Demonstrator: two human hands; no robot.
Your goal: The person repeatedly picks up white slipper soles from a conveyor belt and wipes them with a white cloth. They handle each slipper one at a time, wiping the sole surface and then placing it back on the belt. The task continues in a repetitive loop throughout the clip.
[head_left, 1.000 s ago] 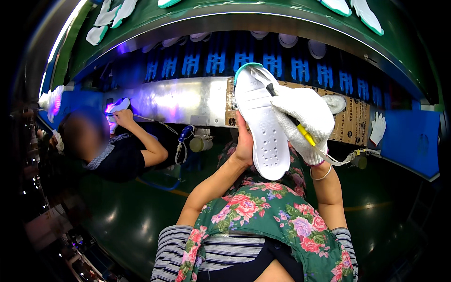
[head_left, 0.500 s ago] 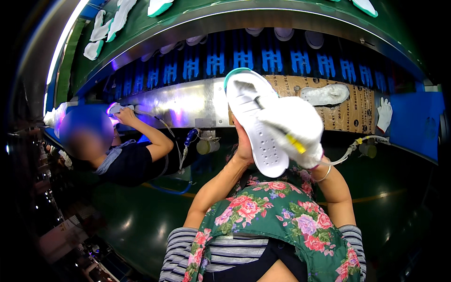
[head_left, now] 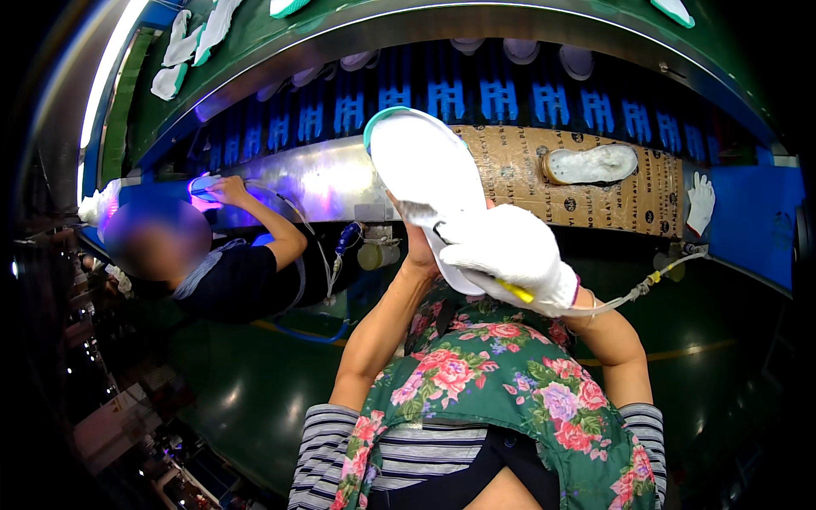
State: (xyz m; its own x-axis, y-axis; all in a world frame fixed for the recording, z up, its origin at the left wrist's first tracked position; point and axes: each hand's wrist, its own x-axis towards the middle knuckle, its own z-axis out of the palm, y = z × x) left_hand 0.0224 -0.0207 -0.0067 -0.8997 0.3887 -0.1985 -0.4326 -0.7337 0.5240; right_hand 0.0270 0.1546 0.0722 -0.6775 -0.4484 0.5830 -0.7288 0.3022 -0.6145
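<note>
A white shoe sole [head_left: 425,161] with a teal edge around its far end is tilted up in front of me. My left hand [head_left: 418,246], bare, grips it from beneath and along its left side; a fingertip shows past the right edge. In a white knitted glove, my right hand [head_left: 510,255] is closed around a brush [head_left: 416,212] with greyish bristles, which lie against the sole's upper face near its middle. The brush's handle is mostly hidden by the glove. A yellow piece shows at the glove, and a clear hose [head_left: 637,291] runs off to the right.
On the cardboard-covered ledge [head_left: 510,161] lies a sole-shaped tray [head_left: 591,164] with whitish residue. A spare white glove [head_left: 700,204] rests at its right. Blue rack holders [head_left: 497,100] line the far side, below a green belt [head_left: 357,13] bearing soles. A co-worker [head_left: 229,276] works at left.
The sole has shifted left and slightly up. The gloved right hand with the brush has moved down and left, from the far end toward the sole's middle.
</note>
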